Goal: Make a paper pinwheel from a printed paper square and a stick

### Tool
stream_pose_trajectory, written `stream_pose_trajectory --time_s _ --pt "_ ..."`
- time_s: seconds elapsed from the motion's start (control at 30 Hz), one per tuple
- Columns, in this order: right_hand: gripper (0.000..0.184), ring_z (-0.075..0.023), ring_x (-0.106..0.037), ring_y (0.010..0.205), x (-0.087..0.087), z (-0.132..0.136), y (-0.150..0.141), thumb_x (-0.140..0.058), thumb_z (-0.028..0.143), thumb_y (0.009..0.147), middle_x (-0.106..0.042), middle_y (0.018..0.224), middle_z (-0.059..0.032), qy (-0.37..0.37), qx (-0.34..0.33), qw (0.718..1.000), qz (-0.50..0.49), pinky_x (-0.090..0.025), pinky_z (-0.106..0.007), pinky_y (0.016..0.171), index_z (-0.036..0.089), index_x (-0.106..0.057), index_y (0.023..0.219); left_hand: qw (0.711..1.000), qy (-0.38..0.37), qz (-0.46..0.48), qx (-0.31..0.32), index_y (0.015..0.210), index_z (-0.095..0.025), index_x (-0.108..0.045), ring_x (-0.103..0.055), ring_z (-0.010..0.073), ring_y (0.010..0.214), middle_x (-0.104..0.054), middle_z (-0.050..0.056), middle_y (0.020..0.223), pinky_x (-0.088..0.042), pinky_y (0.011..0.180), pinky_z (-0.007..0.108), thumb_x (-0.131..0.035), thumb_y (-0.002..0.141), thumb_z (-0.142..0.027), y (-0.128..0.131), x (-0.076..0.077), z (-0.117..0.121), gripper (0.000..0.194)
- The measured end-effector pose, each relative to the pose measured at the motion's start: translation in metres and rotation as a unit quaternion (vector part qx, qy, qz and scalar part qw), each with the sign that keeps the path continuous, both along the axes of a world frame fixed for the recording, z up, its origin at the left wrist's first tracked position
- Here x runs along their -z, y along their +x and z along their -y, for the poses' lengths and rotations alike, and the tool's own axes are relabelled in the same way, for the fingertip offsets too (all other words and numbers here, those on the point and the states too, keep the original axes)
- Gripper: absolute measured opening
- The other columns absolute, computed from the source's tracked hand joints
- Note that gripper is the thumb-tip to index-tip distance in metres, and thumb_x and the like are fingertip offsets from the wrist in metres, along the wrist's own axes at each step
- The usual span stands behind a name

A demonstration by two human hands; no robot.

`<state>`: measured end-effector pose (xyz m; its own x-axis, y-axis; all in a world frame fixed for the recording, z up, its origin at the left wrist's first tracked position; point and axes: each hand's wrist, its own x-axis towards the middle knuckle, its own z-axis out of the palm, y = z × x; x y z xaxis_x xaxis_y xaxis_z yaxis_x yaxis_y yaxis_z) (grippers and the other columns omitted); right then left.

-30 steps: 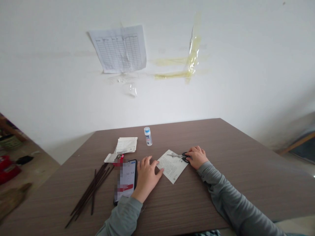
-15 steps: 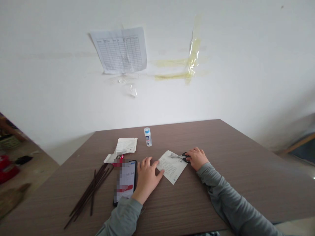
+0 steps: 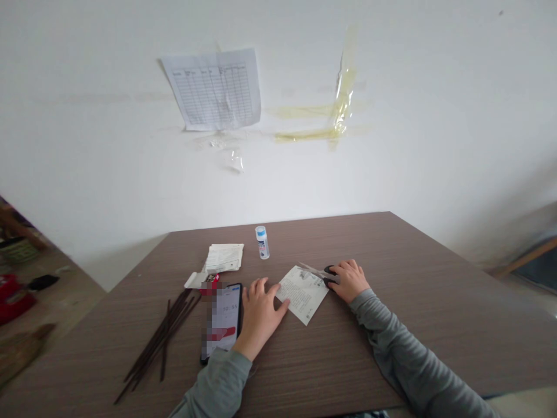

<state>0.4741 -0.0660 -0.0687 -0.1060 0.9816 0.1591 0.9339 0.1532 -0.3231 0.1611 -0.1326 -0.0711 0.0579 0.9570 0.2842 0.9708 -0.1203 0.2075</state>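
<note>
1. White wall (image 3: 413,145) rises behind a brown wood-grain table (image 3: 404,255); on the wall hang a printed sheet (image 3: 213,90) with a ruled grid and, to its right, strips of yellowed, glossy tape (image 3: 342,110).
2. On the table, in front of the person, lies a pale card (image 3: 302,296) with printed text, turned so that one corner points toward the table's near edge.
3. The left hand (image 3: 263,310) rests at the card's left side, palm down, fingers spread and slightly bent, with the thumb and a fingertip at its edge.
4. The right hand (image 3: 348,280) grips the scissors (image 3: 331,281) by their black handles, fingers curled around them; the blades point left along the card's upper right edge and look slightly parted. Whether the card sits between them cannot be told.
5. Just left of the left hand lies a phone (image 3: 226,319), its lit screen partly pixelated.
6. Beyond the phone are a red and white box (image 3: 197,280) and a stack of pale cards (image 3: 224,257); a small white tube (image 3: 262,244) with a blue band stands upright to their right.
7. Thin dark sticks (image 3: 159,334) lie in a loose bundle left of the phone.
8. At the far left, a red object (image 3: 15,299) sits on the floor.
</note>
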Motion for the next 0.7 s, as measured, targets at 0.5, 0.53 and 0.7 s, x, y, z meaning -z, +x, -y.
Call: stream_pose_trajectory --time_s 0.5,0.53,0.7 --pt "0.037 -0.0403 -0.084 0.143 0.009 -0.001 -0.019 -0.092 0.020 0.097 -0.101 0.130 -0.0114 0.006 0.029 0.997 -0.071 -0.063 -0.055 0.126 0.037 -0.107 0.127 1.000 -0.002 0.010 -0.009 0.160 -0.024 -0.095 -0.073 0.0521 0.166 -0.084 0.023 0.173 -0.054 0.145 0.077 -0.094 0.110 -0.036 0.001 0.000 -0.001 0.051" --pt "0.036 -0.0399 -0.085 0.142 0.009 -0.002 -0.018 -0.093 0.021 0.096 -0.101 0.128 -0.0106 0.007 0.027 0.997 -0.076 -0.064 -0.055 0.124 0.037 -0.107 0.125 1.000 0.002 0.010 -0.009 0.159 -0.025 -0.095 -0.073 0.0517 0.166 -0.085 0.022 0.173 -0.055 0.145 0.077 -0.094 0.110 -0.036 0.000 0.001 -0.001 0.051" --pt "0.033 -0.0379 -0.091 0.127 0.010 -0.006 -0.012 -0.097 0.022 0.087 -0.101 0.114 -0.0085 0.023 0.012 0.993 -0.116 -0.070 -0.052 0.116 0.035 -0.107 0.115 0.999 0.026 0.026 0.001 0.160 -0.023 -0.094 -0.076 0.0523 0.163 -0.086 0.023 0.169 -0.058 0.143 0.077 -0.095 0.108 -0.034 -0.003 0.009 -0.005 0.053"
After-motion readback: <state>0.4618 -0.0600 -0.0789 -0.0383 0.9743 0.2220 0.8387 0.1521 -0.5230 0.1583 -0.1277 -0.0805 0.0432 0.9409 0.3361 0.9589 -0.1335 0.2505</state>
